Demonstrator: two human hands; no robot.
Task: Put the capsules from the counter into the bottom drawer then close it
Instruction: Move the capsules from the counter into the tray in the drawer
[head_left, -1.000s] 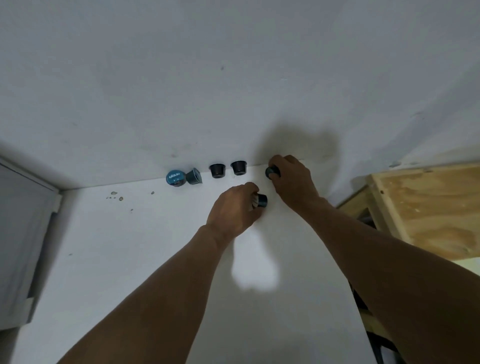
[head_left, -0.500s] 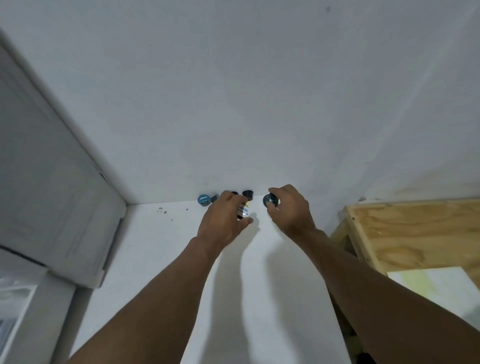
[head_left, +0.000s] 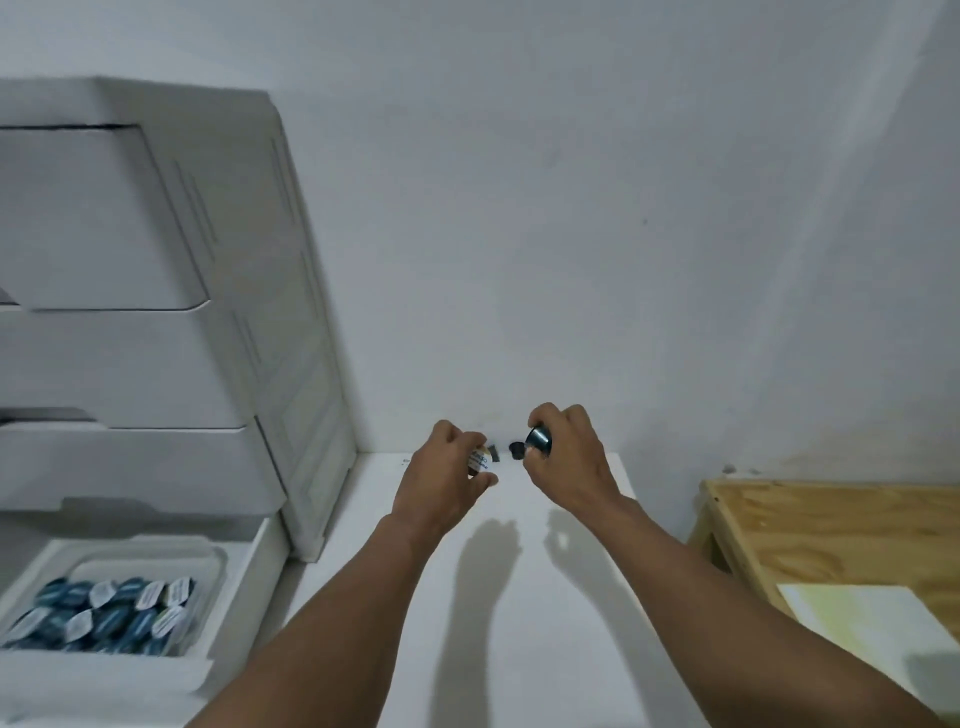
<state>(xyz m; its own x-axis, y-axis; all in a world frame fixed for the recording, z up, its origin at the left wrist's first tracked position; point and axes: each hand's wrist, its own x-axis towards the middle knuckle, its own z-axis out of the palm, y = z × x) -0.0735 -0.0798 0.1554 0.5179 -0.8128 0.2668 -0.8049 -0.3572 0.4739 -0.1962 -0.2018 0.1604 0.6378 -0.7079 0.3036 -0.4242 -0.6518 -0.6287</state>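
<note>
Now, both hands are up at the back of the white counter, right by the wall. The left hand has its fingers curled round a capsule with a white printed lid, lid facing this way. The right hand pinches a dark teal capsule between thumb and fingers, held up in front of the wall. Between the two hands a small dark capsule sits on the counter against the wall, with another dark piece just left of it, too small to make out. Over on the left, the bottom drawer of the white drawer unit stands pulled open, and a clear tray inside it is packed with blue and white capsules. Off to the right there's a wooden table with a pale yellow sheet on it
</note>
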